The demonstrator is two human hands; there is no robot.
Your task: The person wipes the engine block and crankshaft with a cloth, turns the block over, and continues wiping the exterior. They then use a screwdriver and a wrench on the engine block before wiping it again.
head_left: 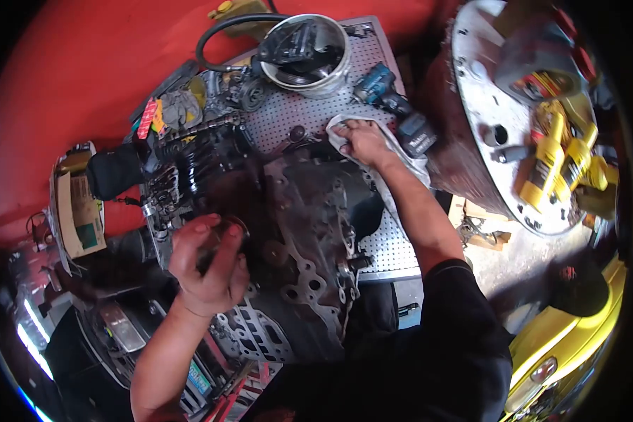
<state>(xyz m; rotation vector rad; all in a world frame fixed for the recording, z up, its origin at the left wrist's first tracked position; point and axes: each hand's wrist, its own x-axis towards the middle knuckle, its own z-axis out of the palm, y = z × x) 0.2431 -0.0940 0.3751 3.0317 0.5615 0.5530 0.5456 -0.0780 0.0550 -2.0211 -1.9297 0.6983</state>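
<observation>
1. The left hand [207, 264] has its fingers [221, 247] curled shut round a dark round part [230, 226] that sits on the engine casting [309, 232]. The grip probably works best squared over the part with the wrist in line, so it cannot slip on the greasy metal.
2. The right hand [362, 141] lies on a white rag [335, 137], fingers spread and pressing rather than clasping. Firm weight here should steady the casting, which lies between the two sets of fingers.
3. A cordless driver [401, 116] lies just beyond the right fingers on the bench [390, 246], and a slipping hand could knock it.
</observation>
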